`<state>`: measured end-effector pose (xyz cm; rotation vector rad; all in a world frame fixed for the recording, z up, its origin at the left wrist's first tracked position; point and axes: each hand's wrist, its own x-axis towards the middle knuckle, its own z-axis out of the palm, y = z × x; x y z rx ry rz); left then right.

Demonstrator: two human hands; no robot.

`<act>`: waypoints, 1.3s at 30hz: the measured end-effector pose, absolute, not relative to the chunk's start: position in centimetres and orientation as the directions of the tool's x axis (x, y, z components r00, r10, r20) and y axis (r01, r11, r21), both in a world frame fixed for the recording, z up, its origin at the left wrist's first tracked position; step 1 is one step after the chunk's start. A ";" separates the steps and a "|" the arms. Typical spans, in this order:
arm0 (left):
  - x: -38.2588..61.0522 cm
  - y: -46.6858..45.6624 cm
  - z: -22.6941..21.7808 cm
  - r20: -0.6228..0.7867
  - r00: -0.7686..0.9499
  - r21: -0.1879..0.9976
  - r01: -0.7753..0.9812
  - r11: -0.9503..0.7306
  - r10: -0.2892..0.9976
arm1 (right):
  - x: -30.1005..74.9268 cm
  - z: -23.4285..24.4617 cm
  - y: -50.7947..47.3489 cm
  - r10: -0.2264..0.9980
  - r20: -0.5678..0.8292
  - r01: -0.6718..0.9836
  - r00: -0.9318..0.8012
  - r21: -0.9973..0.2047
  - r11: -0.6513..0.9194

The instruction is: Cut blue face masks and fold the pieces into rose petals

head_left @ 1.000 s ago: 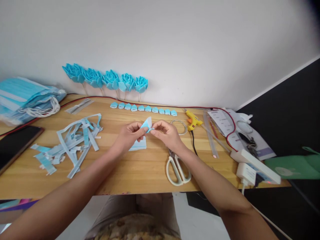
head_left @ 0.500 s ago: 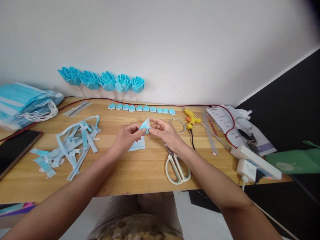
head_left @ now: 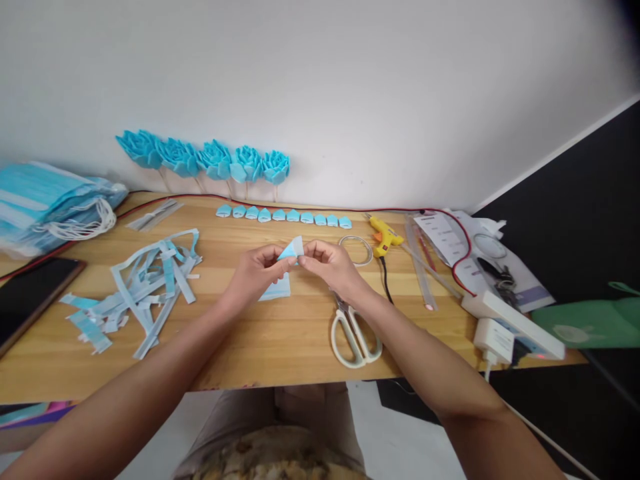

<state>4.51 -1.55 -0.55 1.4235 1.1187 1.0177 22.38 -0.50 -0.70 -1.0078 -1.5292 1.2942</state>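
Note:
Between my two hands, over the middle of the table, is a small folded piece of blue and white mask fabric (head_left: 292,249). My left hand (head_left: 263,268) pinches its left side between thumb and fingers. The thumb and fingertips of my right hand (head_left: 327,265) close on its right edge. Below my hands a flat light-blue fabric piece (head_left: 277,288) lies on the wood, partly covered by my left hand. White-handled scissors (head_left: 354,337) lie under my right wrist, their blades mostly hidden. Behind my hands stretches a row of small folded blue petals (head_left: 293,216).
Blue fabric flowers (head_left: 215,160) on sticks lean against the wall. Fabric scraps (head_left: 150,287), a phone (head_left: 37,293) and bagged masks (head_left: 45,207) are at left. A wire coil (head_left: 356,250), yellow glue gun (head_left: 384,235), papers (head_left: 445,237) and power strip (head_left: 515,323) are at right.
The fabric piece has turned slightly between my fingers, and my right hand's fingers have curled in closer to its edge. Everything on the table stays in place.

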 end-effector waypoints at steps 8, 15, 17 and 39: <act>4.5 -1.4 -0.4 -0.035 0.257 0.999 0.044 0.025 0.966 | 22.6 0.0 -0.7 0.929 0.106 0.081 -0.354 -0.986 0.144; 4.6 -1.7 -0.7 -0.073 0.341 0.990 0.141 0.025 0.937 | 22.8 -0.6 -0.7 0.924 0.122 0.121 -0.364 -0.977 0.177; 4.6 -1.7 -0.9 -0.079 0.357 0.989 0.143 0.029 0.931 | 22.8 -0.7 -0.7 0.927 0.163 0.160 -0.337 -0.961 0.227; 4.7 -1.9 -0.1 -0.096 0.398 0.975 -0.148 0.167 0.912 | 23.6 0.0 -0.3 0.603 0.636 0.432 -0.482 -0.426 0.795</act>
